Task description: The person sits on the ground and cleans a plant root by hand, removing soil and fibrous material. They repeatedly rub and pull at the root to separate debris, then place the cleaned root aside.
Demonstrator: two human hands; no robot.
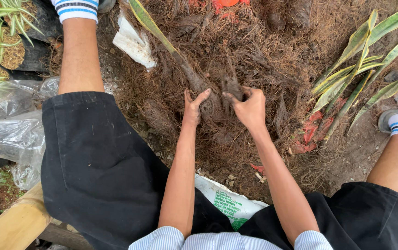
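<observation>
Root clump (217, 99) pinched by right hand (250, 109); left hand (192, 109) spread, plants (356, 74) crowding right.

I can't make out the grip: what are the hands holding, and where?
Right hand pinches a brown root clump at its lower end; left hand rests against the fibre pile.

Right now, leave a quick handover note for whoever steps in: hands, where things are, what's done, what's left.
Left hand: open, fingers pressed into the root clump.
Right hand: gripping a dark piece of the same clump.
The clump sits in the pile of brown fibre between the knees. Striped-leaf plants lie to the right, plastic bags to the left.
Done: both hands on the clump.
Left: the clump is not yet pulled apart.
</observation>
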